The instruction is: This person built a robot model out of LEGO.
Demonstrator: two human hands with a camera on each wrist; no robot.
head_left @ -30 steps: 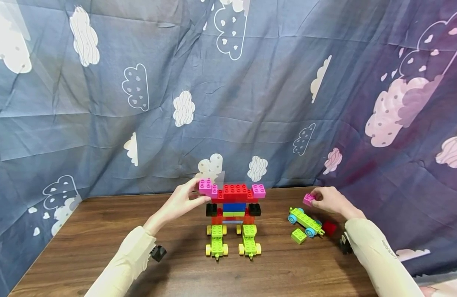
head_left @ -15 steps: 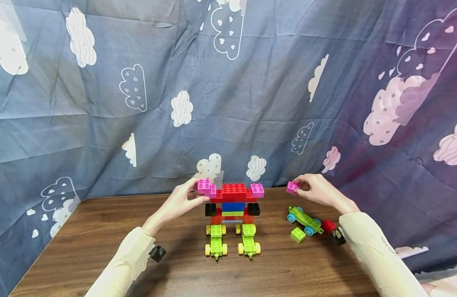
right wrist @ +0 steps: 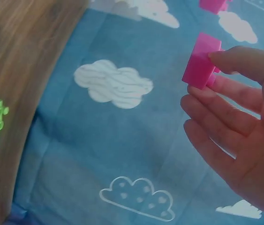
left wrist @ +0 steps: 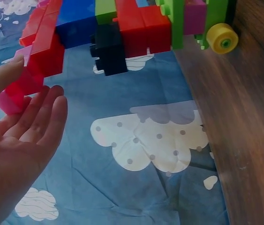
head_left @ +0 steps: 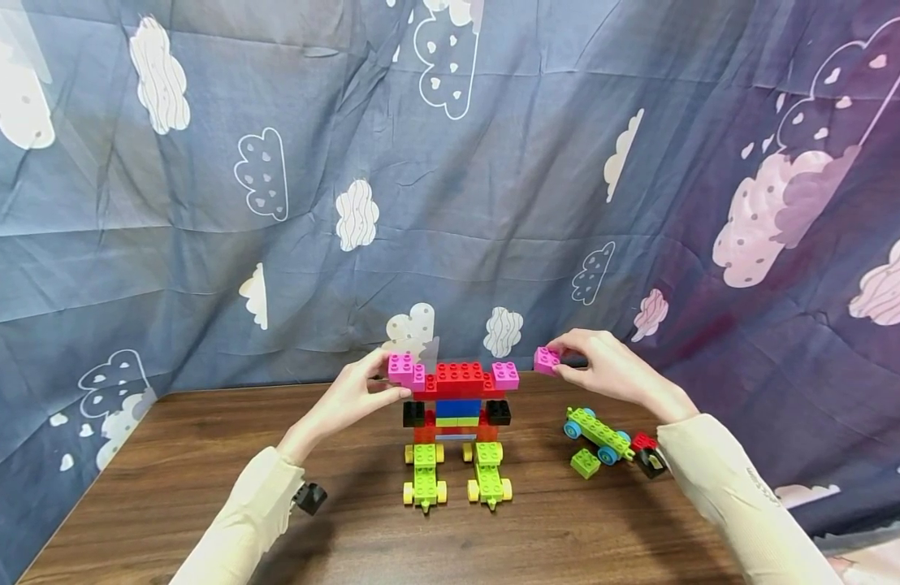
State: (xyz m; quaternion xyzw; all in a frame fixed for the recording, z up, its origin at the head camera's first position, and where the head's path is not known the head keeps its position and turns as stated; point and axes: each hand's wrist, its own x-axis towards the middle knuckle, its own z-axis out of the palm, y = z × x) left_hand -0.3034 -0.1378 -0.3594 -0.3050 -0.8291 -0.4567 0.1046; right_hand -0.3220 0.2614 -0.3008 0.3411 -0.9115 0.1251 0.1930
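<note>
A robot-like figure of toy building bricks (head_left: 459, 380) stands upright on the table, with red, blue and black bricks above two lime wheeled bases (head_left: 426, 485). My left hand (head_left: 353, 396) holds the pink brick (head_left: 401, 368) at the figure's upper left end, thumb on one side and fingers on the other. Another pink brick (head_left: 504, 374) tops the figure's right end. Just right of it, in the air, my right hand (head_left: 606, 367) pinches a loose pink brick (right wrist: 201, 63) between thumb and fingers; its studs face up in the head view.
On the wooden table (head_left: 333, 536) at right lie a lime wheeled base with blue wheels (head_left: 598, 435), a small lime brick (head_left: 585, 463) and a red brick (head_left: 643, 441). A black wrist camera (head_left: 651, 463) partly overlaps the red one. A cloud-patterned curtain (head_left: 450, 276) hangs behind.
My right hand has carried the loose pink brick leftward and a little up, from above the blue-wheeled base toward the figure. The left hand keeps its grip at the same spot.
</note>
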